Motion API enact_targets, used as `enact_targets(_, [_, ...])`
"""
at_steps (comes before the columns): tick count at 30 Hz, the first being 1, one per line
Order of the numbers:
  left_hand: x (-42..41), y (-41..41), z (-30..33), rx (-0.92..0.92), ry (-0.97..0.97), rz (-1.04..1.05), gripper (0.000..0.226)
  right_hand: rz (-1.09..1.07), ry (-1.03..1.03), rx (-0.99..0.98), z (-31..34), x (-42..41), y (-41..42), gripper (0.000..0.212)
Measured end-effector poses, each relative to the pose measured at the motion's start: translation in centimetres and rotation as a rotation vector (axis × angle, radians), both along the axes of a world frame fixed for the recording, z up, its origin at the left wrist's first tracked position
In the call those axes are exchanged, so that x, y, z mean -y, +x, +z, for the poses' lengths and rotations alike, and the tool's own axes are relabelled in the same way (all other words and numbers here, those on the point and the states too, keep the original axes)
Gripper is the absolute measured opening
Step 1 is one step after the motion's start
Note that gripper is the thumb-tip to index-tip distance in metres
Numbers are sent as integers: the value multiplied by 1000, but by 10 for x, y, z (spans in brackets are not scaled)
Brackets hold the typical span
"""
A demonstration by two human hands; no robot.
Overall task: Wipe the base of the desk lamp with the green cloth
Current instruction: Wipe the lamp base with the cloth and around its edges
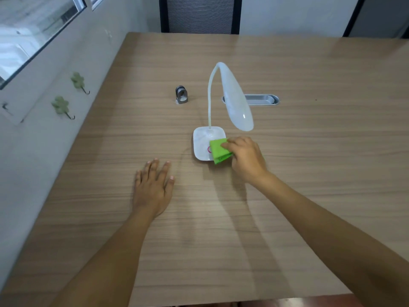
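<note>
A white desk lamp stands mid-table, its square base flat on the wood and its curved neck bending the long head over to the right. A folded green cloth lies on the base's right front corner, covering part of a pink ring mark. My right hand grips the cloth from the right, fingers pressing it onto the base. My left hand rests flat on the table to the lower left of the lamp, fingers spread, holding nothing.
A small grey metal fitting stands behind and left of the lamp. A silver cable slot is set into the table behind the lamp head. A wall with green hooks runs along the left; a chair sits at the far edge.
</note>
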State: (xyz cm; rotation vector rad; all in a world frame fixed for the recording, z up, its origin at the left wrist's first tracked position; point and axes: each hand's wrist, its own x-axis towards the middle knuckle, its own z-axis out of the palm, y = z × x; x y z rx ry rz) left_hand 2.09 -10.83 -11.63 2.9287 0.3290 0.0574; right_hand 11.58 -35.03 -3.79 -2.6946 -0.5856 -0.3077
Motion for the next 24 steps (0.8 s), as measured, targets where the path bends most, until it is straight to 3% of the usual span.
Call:
enact_targets(8, [-1,0,0,-8,-6,7,67,-58,-105,-240,-7,-14,29,53])
enact_targets(14, [-1,2,2,-68,-46,-8,73,-63,-301,-195,-4,-10,-10,54])
enact_targets(19, [-32,-2,7,-16,-20,-31,70,-57,-415,54,14,-86,-3,29])
enact_targets(21, [-44,-9,6,27,2,31,66,-46,-417,32,18,-106,2,3])
enact_targets(24, [-53,-17,3,6,-2,102,68,-120,-393,-58,11,-128,12,39])
